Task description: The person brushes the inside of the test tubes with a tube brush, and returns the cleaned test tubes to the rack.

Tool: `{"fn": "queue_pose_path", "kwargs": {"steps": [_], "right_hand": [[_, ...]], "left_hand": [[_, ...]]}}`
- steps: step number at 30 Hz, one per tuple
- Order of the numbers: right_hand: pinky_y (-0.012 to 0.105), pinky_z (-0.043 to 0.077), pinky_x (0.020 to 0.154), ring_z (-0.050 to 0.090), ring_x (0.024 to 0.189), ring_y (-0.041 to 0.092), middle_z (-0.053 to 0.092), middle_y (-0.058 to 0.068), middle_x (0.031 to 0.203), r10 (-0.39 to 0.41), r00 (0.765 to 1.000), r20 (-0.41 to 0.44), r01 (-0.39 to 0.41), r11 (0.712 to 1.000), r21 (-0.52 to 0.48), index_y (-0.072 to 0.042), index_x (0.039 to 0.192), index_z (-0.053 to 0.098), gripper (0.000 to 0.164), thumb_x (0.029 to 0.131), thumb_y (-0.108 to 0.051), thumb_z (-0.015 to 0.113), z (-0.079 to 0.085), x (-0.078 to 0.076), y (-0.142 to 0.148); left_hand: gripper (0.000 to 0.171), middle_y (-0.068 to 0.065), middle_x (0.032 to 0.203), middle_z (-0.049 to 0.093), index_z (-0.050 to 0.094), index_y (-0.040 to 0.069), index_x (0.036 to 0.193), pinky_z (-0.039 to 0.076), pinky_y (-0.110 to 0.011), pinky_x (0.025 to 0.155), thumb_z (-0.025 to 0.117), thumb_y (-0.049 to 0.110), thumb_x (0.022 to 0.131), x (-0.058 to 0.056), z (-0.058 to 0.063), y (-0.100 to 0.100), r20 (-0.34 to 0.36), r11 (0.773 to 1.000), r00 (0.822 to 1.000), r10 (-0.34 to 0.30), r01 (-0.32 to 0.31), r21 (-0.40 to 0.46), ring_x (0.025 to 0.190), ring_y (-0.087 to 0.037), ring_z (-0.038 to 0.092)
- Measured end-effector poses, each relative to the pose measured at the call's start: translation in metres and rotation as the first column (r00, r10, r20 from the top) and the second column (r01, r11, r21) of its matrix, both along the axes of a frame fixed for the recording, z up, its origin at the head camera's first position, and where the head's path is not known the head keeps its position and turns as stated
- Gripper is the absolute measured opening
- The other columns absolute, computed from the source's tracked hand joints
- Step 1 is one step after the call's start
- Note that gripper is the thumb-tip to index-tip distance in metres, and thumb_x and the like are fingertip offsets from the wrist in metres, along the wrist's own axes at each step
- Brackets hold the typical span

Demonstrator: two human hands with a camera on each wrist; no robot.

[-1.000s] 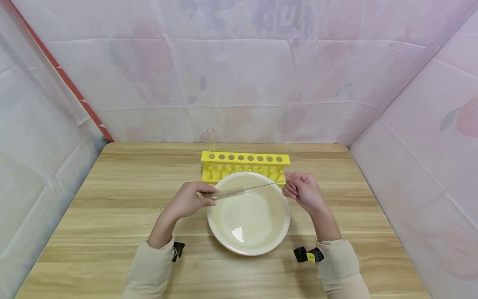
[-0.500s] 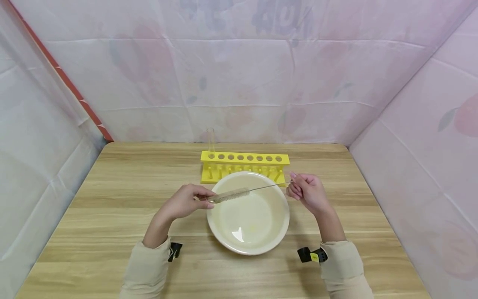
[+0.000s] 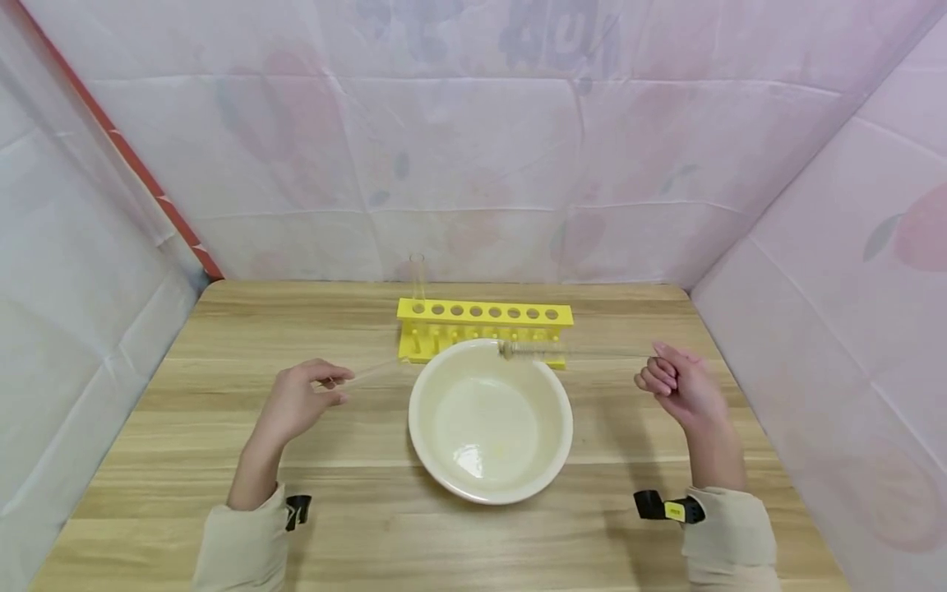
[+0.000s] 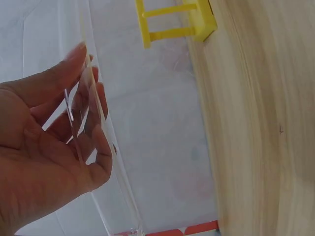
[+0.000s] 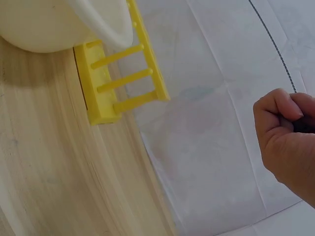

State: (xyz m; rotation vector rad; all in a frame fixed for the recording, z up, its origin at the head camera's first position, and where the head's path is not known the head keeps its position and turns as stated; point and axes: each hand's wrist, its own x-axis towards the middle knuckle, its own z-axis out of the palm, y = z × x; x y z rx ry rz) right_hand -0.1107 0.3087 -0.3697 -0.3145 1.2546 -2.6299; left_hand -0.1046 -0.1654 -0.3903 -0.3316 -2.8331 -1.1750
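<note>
Left of the basin, my left hand [image 3: 299,400] pinches a clear glass test tube [image 3: 381,370] between thumb and fingers, its far end pointing right. In the left wrist view the test tube [image 4: 115,206] runs along the curled fingers. My right hand [image 3: 690,388] grips the thin wire handle of a test tube brush [image 3: 531,351]. Its blurred bristle head lies over the back of the cream basin [image 3: 490,497] and the front of the rack. The right wrist view shows the twisted wire [image 5: 275,46] leaving the fist. Brush and tube are apart.
Behind the basin stands a yellow test tube rack [image 3: 484,321] with a row of holes and pegs. Another glass test tube [image 3: 418,279] stands upright in its leftmost hole. The basin appears to contain clear liquid. Pale printed sheets [image 3: 473,164] enclose the wooden table [image 3: 222,345].
The brush was inside the test tube and has come out. My left hand moved left with the tube, and my right hand moved right with the brush.
</note>
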Motion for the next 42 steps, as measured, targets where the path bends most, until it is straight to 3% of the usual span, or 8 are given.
{"fn": "queue_pose_path", "kwargs": {"steps": [9,16,20,29,42], "right_hand": [[0.026,0.029,0.055,0.02,0.046,0.02,0.017,0.009,0.053,-0.072,0.997,-0.016,0.074,0.977,0.198,-0.003,0.056,0.021,0.044,0.099,0.003,0.018,-0.006,0.004,-0.006],[0.026,0.028,0.055,0.021,0.046,0.02,0.018,0.009,0.054,-0.051,0.997,-0.063,0.063,0.974,0.215,-0.002,0.056,0.022,0.043,0.099,0.004,0.018,-0.007,0.002,-0.018],[0.024,0.035,0.058,0.024,0.046,0.02,0.018,0.009,0.054,-0.033,0.998,-0.055,0.046,0.965,0.257,-0.003,0.057,0.023,0.043,0.099,0.002,0.02,-0.008,0.0,-0.028],[0.025,0.038,0.058,0.026,0.045,0.02,0.021,0.008,0.053,-0.036,0.999,-0.026,0.042,0.957,0.288,-0.003,0.056,0.023,0.043,0.099,0.001,0.023,-0.009,-0.002,-0.041],[0.025,0.037,0.058,0.026,0.045,0.02,0.022,0.008,0.053,-0.007,0.999,-0.036,0.016,0.964,0.265,-0.003,0.056,0.023,0.043,0.099,0.0,0.024,-0.009,-0.002,-0.041]], "left_hand": [[0.024,-0.009,0.09,0.065,0.07,0.001,0.096,0.046,-0.042,0.071,0.073,-0.002,0.073,0.001,-0.004,0.006,-0.007,0.999,1.0,-0.026,0.026,0.027,0.08,-0.024,0.058],[0.024,-0.008,0.089,0.065,0.07,0.002,0.096,0.047,-0.043,0.073,0.073,-0.002,0.073,-0.002,-0.005,0.017,-0.004,0.999,0.999,-0.044,0.045,0.027,0.082,-0.023,0.058],[0.024,-0.006,0.089,0.065,0.07,0.003,0.096,0.047,-0.04,0.073,0.073,-0.001,0.073,-0.003,-0.006,0.026,0.004,0.997,0.998,-0.069,0.069,0.025,0.082,-0.022,0.058],[0.025,-0.004,0.087,0.065,0.07,0.003,0.096,0.048,-0.041,0.073,0.074,-0.001,0.072,-0.008,-0.006,0.043,-0.005,0.994,0.994,-0.106,0.106,0.025,0.081,-0.021,0.057],[0.025,-0.007,0.087,0.065,0.07,0.004,0.096,0.048,-0.039,0.072,0.074,0.0,0.072,-0.007,-0.006,0.044,-0.007,0.995,0.995,-0.098,0.098,0.02,0.082,-0.022,0.058]]}}
